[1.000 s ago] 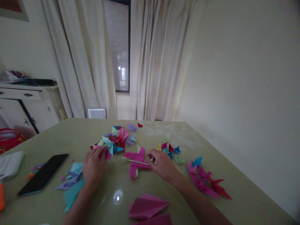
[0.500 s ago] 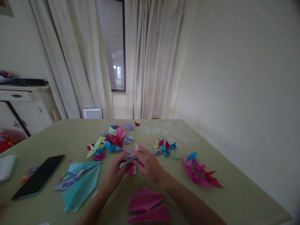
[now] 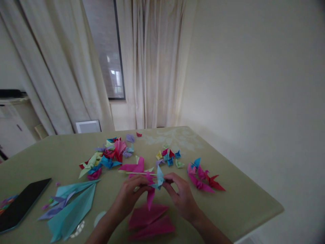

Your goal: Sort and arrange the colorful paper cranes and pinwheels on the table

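Both my hands are raised over the middle of the table, close together. My left hand (image 3: pixel 129 195) pinches a magenta folded paper crane (image 3: pixel 150 198), whose pointed end hangs down. Between the fingertips of my right hand (image 3: pixel 181 195) is a light blue folded paper crane (image 3: pixel 159 177), touching or very near the magenta one. My fingers hide part of both. Just behind them lie a larger pink folded paper (image 3: pixel 133 167) and a thin pale stick (image 3: pixel 138 173). Below my hands, two magenta paper planes (image 3: pixel 149 220) rest on the table.
A heap of colourful paper cranes (image 3: pixel 119 149) lies at back left, with small folded pieces (image 3: pixel 170 161) right of it. Pink and red cranes (image 3: pixel 200 174) curve at right. A teal paper plane (image 3: pixel 73 210) and black tablet (image 3: pixel 26 200) lie left. The table edge (image 3: pixel 254 181) slopes away right.
My hands have moved apart and slightly down, bringing the light blue and magenta cranes into clear sight. The view has turned a little to the right.
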A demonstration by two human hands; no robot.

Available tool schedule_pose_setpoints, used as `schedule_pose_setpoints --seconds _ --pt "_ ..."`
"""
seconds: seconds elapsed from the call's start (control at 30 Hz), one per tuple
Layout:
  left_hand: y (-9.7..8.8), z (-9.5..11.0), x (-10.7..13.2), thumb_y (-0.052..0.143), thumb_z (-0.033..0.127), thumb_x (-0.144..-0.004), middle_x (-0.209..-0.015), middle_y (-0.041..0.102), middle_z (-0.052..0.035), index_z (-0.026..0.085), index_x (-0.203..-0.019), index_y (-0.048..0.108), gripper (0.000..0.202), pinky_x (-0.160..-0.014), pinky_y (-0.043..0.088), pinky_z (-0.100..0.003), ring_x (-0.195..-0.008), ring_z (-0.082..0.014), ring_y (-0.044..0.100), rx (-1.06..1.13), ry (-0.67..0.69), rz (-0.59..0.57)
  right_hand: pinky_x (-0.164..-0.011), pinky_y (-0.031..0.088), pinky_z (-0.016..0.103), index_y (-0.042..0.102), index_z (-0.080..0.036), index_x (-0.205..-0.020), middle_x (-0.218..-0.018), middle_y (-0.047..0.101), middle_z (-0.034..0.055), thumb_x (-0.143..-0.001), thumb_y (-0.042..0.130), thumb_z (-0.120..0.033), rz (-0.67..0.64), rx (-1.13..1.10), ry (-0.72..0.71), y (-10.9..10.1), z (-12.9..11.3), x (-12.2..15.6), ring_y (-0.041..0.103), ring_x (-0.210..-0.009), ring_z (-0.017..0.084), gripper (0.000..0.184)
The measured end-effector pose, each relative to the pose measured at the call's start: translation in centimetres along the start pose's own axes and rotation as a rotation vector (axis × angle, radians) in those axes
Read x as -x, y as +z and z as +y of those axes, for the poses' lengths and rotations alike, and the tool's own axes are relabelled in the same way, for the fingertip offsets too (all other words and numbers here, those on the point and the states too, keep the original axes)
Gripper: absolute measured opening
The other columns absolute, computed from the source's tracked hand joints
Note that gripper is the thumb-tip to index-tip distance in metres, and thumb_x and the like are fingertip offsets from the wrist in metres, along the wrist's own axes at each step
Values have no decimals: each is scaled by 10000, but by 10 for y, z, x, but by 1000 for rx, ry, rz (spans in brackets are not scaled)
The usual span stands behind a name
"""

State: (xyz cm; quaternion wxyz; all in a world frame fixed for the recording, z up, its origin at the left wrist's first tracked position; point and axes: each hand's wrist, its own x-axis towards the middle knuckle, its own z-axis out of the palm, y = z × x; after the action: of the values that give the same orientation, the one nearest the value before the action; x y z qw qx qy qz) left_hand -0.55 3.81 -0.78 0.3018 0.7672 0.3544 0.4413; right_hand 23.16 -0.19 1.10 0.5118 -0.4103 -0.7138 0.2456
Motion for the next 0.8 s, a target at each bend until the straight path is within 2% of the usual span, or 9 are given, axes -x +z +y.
schedule_pose_setpoints --seconds 0.13,0.23,0.33,0.43,0.53,0.67,0.73,0.8 --pt "30 17 -21 655 221 -976 -917 774 -37 235 -946 789 139 -767 496 -267 -841 -187 690 -83 15 -149 -788 585 304 757 -244 -1027 -930 778 49 -1036 657 -454 146 72 24 -28 14 20 739 -852 215 233" --pt "59 29 -46 631 155 -950 -909 760 -40 215 -933 769 152 -766 466 -277 -834 -184 662 -141 -9 -236 -826 612 332 756 -239 -1040 -1003 791 83 -1004 679 -520 300 89 119 -51 31 31 760 -909 243 294" --pt "90 39 -72 635 107 -895 -905 758 -43 206 -930 750 156 -765 454 -290 -839 -194 656 -194 -56 -275 -859 635 375 738 -220 -1065 -1073 792 127 -955 701 -605 432 68 206 -69 45 36 769 -967 278 402" --pt "119 43 -93 653 84 -846 -887 763 -44 207 -904 742 163 -768 460 -300 -839 -204 669 -210 -79 -313 -878 643 399 712 -211 -1084 -1080 791 140 -929 707 -640 499 25 243 -83 53 36 775 -978 290 456" --pt "137 38 -104 655 77 -836 -918 774 -67 199 -905 724 156 -797 485 -313 -880 -221 694 -219 -112 -329 -877 647 409 688 -215 -1075 -1047 794 131 -925 696 -645 523 4 257 -91 60 33 777 -953 290 456" --pt "138 28 -103 680 89 -836 -1133 766 -122 192 -1153 690 334 -896 513 -346 -1039 -254 705 -247 -155 -302 -841 655 424 656 -220 -1095 -1031 795 128 -921 659 -690 552 41 323 -102 72 30 781 -946 304 501" --pt "127 25 -98 695 105 -839 -1183 753 -129 195 -1219 673 391 -935 516 -364 -1071 -265 704 -261 -159 -284 -825 656 425 630 -225 -1113 -1059 790 134 -927 624 -715 554 46 339 -108 78 30 781 -968 308 524" --pt "107 22 -92 672 117 -865 -1174 756 -120 203 -1242 676 387 -930 523 -365 -1033 -256 715 -272 -159 -260 -833 650 431 618 -229 -1125 -1087 785 143 -933 599 -724 557 89 357 -114 83 31 775 -995 313 531"
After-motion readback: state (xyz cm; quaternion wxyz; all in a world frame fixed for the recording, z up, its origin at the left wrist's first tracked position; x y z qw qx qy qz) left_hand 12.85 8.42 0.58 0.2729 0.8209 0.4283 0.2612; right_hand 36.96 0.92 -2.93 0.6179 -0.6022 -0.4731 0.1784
